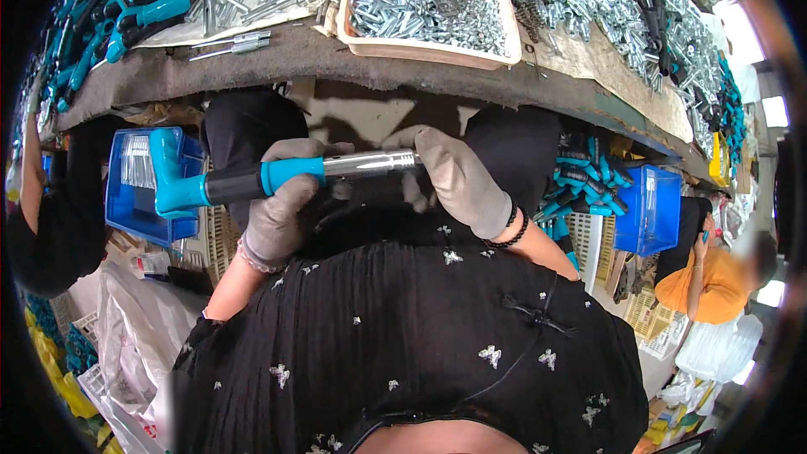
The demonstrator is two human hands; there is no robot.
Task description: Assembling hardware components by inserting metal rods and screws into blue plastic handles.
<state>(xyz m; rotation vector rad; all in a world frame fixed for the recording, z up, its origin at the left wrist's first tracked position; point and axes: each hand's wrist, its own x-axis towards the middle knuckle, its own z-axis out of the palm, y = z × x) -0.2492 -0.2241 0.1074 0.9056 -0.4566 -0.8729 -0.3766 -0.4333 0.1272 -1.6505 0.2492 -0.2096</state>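
Grey-gloved hands, teal-black-silver tool, blue bin, beige tray

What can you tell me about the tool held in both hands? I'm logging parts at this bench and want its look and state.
The tool is a long, slim piece lying nearly level across the lap, below the table edge. It has a teal T-shaped end at the person's left, a black sleeve, a teal plastic-looking section, then a shiny metal shaft. The gloved left hand wraps the teal-and-black part; the gloved right hand covers the shaft's far end, hiding its tip.
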